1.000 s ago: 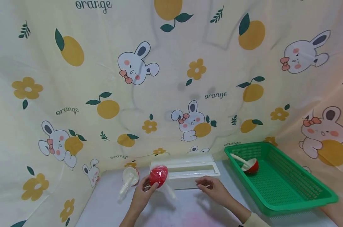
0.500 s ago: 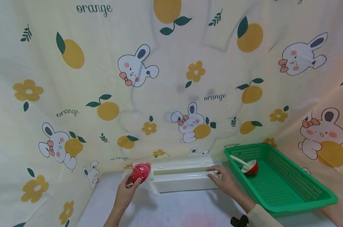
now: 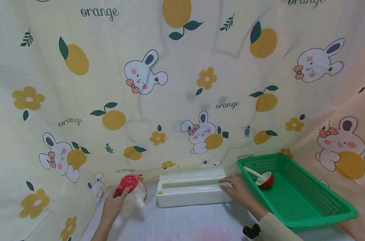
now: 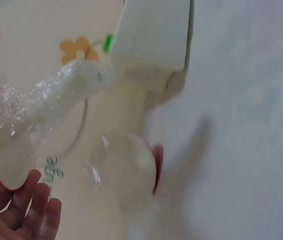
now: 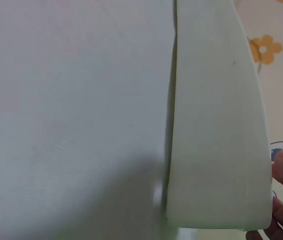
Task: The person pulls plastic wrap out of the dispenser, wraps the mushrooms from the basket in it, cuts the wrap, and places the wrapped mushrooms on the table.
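My left hand [image 3: 111,207] grips the bowl of a red ladle [image 3: 129,183] with white dots, wrapped in clear film. Its pale handle [image 4: 76,85] points towards the white box in the left wrist view. Just behind it, a second film-wrapped ladle [image 4: 121,170] lies on the table, partly hidden in the head view. A long white cling film dispenser [image 3: 194,199] stands in the middle with its lid [image 3: 191,174] up. At its right end, my right hand [image 3: 238,192] holds the corner, thumb and fingers bent about it; some fingers are hidden behind the box [image 5: 216,125].
To the right stands a green plastic basket [image 3: 318,221] with one red and white ladle [image 3: 265,179] inside. A patterned cloth [image 3: 170,100] hangs at the back and sides. The white tabletop [image 3: 182,222] extends in front of the dispenser.
My left hand has carried the wrapped ladle leftward, away from the dispenser, uncovering the box's left end. My right hand has moved right and onto the dispenser's right end.
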{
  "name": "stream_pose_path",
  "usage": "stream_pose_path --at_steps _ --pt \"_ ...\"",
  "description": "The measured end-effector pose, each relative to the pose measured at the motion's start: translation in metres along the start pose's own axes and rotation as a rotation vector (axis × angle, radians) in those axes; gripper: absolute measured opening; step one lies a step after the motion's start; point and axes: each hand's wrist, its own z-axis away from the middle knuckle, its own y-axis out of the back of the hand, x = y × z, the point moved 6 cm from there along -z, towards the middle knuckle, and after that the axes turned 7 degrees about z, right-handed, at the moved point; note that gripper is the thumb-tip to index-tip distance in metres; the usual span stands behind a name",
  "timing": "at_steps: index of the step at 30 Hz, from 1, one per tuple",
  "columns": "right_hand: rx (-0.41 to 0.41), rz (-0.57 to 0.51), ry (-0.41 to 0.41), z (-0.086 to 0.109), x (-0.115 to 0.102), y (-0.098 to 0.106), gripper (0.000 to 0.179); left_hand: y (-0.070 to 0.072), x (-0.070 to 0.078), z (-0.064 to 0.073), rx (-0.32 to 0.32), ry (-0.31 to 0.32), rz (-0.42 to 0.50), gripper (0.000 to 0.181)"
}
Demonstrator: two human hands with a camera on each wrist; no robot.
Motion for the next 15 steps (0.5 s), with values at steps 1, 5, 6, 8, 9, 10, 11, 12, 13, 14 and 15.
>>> stream_pose_path --at_steps 1,5,6,8,9,10,11,12,13,14,15 --pt "-0.005 0.011 0.003 -0.001 0.0 -0.002 0.018 0.004 -0.004 -0.002 0.005 0.005 -0.013 0.086" --pt "-0.023 0.037 0.008 -0.003 -0.004 -0.005 0.019 0.015 -0.015 -0.009 0.007 0.038 -0.07 0.088" --pt "-0.024 0.038 0.007 -0.003 -0.005 -0.006 0.019 0.017 -0.018 -0.011 0.002 0.048 -0.077 0.09" --pt "-0.022 0.042 0.004 -0.004 -0.006 -0.005 0.019 0.021 -0.022 -0.014 -0.014 0.073 -0.089 0.097" --pt "-0.019 0.044 0.004 -0.004 -0.007 -0.005 0.018 0.023 -0.024 -0.015 -0.022 0.086 -0.095 0.101" --pt "-0.018 0.045 0.002 -0.004 -0.007 -0.005 0.017 0.024 -0.025 -0.017 -0.027 0.095 -0.097 0.103" --pt "-0.017 0.046 0.003 -0.005 -0.007 -0.005 0.016 0.026 -0.027 -0.018 -0.034 0.105 -0.101 0.104" --pt "-0.018 0.045 0.0 -0.005 -0.007 -0.005 0.014 0.026 -0.029 -0.019 -0.04 0.113 -0.101 0.104" --pt "-0.018 0.045 0.001 -0.005 -0.008 -0.006 0.012 0.028 -0.031 -0.02 -0.046 0.122 -0.105 0.104" --pt "-0.019 0.038 0.005 -0.006 -0.008 -0.006 0.01 0.029 -0.033 -0.021 -0.048 0.133 -0.109 0.103" --pt "-0.017 0.037 0.009 -0.006 -0.008 -0.006 0.009 0.029 -0.035 -0.022 -0.051 0.137 -0.118 0.101"
